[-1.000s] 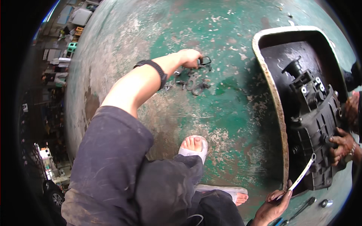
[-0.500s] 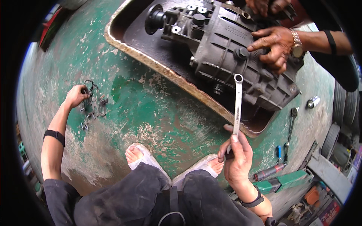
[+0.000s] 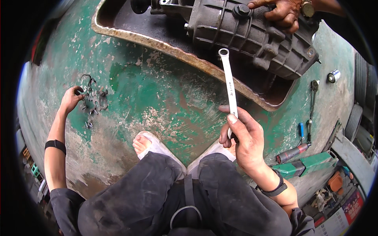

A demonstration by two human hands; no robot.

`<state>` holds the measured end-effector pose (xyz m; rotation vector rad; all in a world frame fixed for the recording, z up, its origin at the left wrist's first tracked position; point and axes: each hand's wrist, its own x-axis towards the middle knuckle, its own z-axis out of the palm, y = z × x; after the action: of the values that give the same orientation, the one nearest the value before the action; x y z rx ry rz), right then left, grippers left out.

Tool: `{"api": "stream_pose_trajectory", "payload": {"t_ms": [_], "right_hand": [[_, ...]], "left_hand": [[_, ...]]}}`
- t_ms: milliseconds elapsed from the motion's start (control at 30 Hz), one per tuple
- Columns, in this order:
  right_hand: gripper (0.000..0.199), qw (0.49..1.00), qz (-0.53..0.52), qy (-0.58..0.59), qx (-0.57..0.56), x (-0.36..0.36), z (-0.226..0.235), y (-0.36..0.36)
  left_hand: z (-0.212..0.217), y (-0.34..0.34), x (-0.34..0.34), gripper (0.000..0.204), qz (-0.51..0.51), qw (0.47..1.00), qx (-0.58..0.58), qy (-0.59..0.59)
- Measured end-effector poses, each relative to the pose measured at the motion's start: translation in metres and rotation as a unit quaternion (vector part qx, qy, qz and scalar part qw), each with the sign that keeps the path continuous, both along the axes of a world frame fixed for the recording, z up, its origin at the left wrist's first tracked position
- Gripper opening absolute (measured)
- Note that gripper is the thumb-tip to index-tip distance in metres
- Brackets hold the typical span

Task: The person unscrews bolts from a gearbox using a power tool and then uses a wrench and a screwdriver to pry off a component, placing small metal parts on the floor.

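Observation:
My right hand [image 3: 244,135] is closed round the lower end of a silver wrench [image 3: 228,84]. Its ring end points up toward the metal pan [image 3: 165,46], while its other end is hidden in my palm. Over on the left, my left hand [image 3: 72,99] has its fingers bent together beside a small pile of bolts and brackets [image 3: 101,102] on the floor. What those fingers hold, if anything, is too small to make out. A grey gearbox housing [image 3: 232,33] lies in the pan. Another person's hand [image 3: 284,13] points at the large bolt head [image 3: 241,10] on it.
Right of the pan lie a ratchet [image 3: 314,96], a small silver can [image 3: 334,76], a blue-handled screwdriver [image 3: 301,130] and a red-grey cylindrical tool [image 3: 291,153]. A green case [image 3: 307,164] is beside my right forearm. Tyres [image 3: 353,122] stand at the far right.
The view has tipped down, so the gearbox sits higher in the picture. My right hand has brought the wrench leftward, tilting it left. The left hand has shifted slightly at the pile.

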<state>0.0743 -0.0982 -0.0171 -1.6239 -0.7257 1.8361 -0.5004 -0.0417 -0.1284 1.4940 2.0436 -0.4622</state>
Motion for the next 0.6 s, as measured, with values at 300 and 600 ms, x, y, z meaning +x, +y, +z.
{"api": "stream_pose_trajectory", "payload": {"t_ms": [300, 600], "right_hand": [[0.037, 0.999, 0.023, 0.031, 0.006, 0.007, 0.0, -0.004], [0.043, 0.987, 0.043, 0.149, -0.037, 0.019, -0.005, -0.004]], "left_hand": [[0.005, -0.002, 0.007, 0.036, 0.002, 1.0, 0.0, -0.009], [0.021, 0.011, 0.033, 0.032, 0.132, 0.972, -0.177, -0.086]]}}
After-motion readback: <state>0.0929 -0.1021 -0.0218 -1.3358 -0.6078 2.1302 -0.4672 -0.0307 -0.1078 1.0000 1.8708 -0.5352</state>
